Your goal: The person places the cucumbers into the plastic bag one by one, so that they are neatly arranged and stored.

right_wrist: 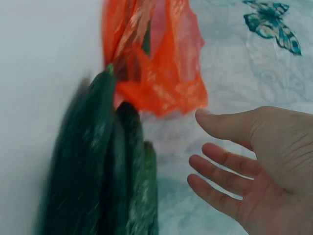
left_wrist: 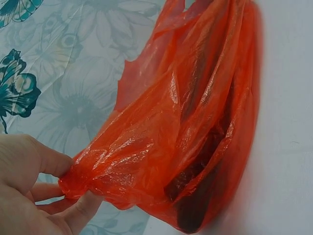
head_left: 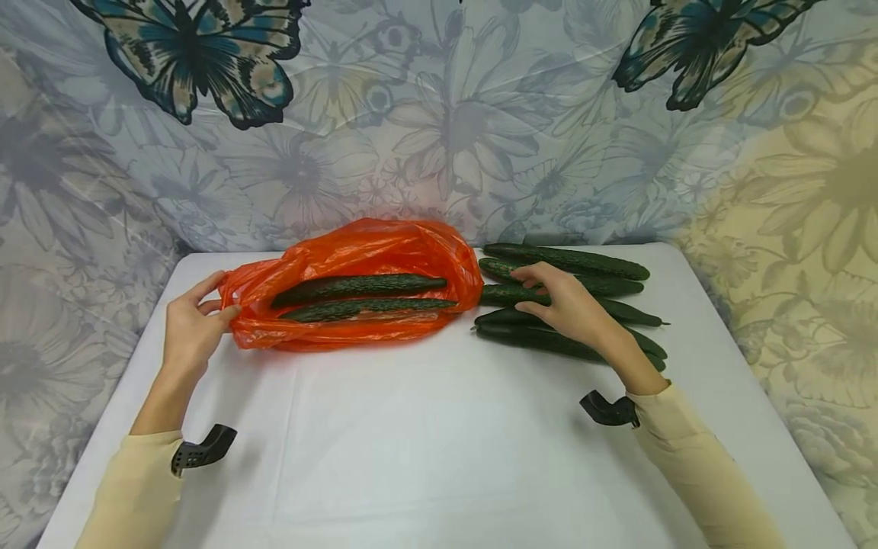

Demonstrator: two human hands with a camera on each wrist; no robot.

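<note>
At the left end of the orange bag (head_left: 405, 242), the left grip (head_left: 192, 328) pinches plastic; holding steady should keep the mouth wide. Two cucumbers (head_left: 360, 286) lie inside. Right of the bag, the empty right grip (head_left: 565, 306), fingers parted, hovers over loose cucumbers (head_left: 575, 260); mid-length grasps should balance. The bench (head_left: 425, 457) ends just behind the bag, with room in front.
</note>
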